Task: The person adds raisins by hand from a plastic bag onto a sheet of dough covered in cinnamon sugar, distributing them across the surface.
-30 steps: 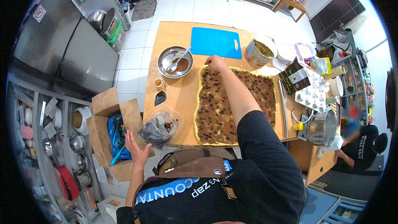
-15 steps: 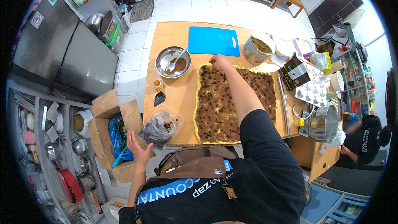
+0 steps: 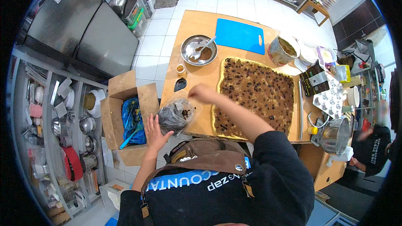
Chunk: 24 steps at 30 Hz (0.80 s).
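Observation:
A flat rectangle of yellow dough [image 3: 255,100] lies on the table, covered in brown powder and dotted with dark, raisin-like bits. Left of it, by the table's near edge, stands a clear plastic tub [image 3: 193,119] holding a plastic bag [image 3: 173,117] with more dark bits at its mouth. My left hand [image 3: 155,134] is open, fingers spread, against the near left side of the tub. Over the tub's far right rim hovers my right hand [image 3: 203,93], fingers bent downward and blurred by motion; whether anything is in them cannot be made out.
A steel bowl [image 3: 187,47] with brown powder and a spoon stands beyond the tub, near a small jar [image 3: 181,70]. A blue cutting board [image 3: 240,36], a large tin [image 3: 283,51] and a metal rod [image 3: 300,109] border the dough. An open carton [image 3: 115,119] stands left. Another person [image 3: 372,148] is at right.
My right hand has come back from the dough's far left edge to the tub. The whole view has shifted, placing the table farther right. My left hand stays open beside the tub.

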Motion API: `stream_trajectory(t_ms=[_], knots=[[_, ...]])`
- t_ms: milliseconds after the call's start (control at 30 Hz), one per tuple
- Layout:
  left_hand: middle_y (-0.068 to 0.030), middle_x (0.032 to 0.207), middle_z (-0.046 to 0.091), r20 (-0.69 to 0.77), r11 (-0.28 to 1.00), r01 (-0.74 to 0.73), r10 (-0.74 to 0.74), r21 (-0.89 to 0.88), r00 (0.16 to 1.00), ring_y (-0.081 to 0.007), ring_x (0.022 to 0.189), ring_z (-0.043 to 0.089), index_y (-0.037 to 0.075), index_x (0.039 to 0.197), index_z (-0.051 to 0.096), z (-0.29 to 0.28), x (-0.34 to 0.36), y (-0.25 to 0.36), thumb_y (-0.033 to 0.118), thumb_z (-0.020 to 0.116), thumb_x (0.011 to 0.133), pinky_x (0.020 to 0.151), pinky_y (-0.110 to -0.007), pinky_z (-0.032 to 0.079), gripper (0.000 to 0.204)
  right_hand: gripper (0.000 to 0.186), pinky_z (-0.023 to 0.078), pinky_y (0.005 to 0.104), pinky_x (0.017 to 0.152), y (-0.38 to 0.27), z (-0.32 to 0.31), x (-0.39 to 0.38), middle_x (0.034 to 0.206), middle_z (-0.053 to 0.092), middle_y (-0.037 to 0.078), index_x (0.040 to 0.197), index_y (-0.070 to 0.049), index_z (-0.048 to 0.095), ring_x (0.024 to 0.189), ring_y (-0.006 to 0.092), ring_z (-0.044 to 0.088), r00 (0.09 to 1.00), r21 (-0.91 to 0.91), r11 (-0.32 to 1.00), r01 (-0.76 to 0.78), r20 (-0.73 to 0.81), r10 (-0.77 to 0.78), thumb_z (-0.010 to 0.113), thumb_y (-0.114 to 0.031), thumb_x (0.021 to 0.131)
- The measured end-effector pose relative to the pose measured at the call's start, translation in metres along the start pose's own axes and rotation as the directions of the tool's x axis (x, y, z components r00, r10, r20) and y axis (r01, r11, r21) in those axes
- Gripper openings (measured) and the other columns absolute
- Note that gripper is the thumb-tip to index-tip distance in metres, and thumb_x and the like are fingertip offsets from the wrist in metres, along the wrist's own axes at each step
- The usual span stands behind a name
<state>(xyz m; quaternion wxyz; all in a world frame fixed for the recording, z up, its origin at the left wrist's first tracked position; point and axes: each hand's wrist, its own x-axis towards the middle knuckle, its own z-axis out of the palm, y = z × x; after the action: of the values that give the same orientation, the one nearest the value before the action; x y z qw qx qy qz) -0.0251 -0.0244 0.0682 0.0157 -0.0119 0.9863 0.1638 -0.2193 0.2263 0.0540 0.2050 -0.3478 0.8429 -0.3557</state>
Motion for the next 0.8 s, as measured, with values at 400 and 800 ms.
stream_trajectory(t_ms=[400, 800], knots=[[-0.0158, 0.143, 0.018, 0.087, 0.996, 0.081, -0.078, -0.036, 0.993, -0.0389, 0.131, 0.016, 0.006, 0.137, 0.022, 0.013, -0.006, 0.001, 0.049, 0.066, 0.069, 0.105, -0.050, 0.015, 0.092, 0.013, 0.051, 0.0362, 0.070, -0.059, 0.085, -0.021, 0.089, 0.059, 0.013, 0.084, -0.003, 0.062, 0.081, 0.0288, 0.061, 0.997, -0.464, 0.885, -0.039, -0.073, 0.006, 0.055, -0.006, 0.073], [-0.0168, 0.143, 0.018, 0.049, 0.998, 0.062, -0.061, -0.029, 0.997, -0.0374, 0.131, 0.016, 0.007, 0.137, 0.022, 0.008, -0.008, 0.002, 0.050, 0.067, 0.068, 0.105, -0.050, 0.015, 0.093, 0.020, 0.051, 0.0294, 0.065, 0.063, -0.060, -0.053, 0.082, 0.065, 0.007, 0.087, -0.002, 0.063, 0.074, 0.0148, 0.062, 0.856, 0.435, 0.850, -0.298, -0.273, 0.440, 0.069, -0.007, 0.069]])
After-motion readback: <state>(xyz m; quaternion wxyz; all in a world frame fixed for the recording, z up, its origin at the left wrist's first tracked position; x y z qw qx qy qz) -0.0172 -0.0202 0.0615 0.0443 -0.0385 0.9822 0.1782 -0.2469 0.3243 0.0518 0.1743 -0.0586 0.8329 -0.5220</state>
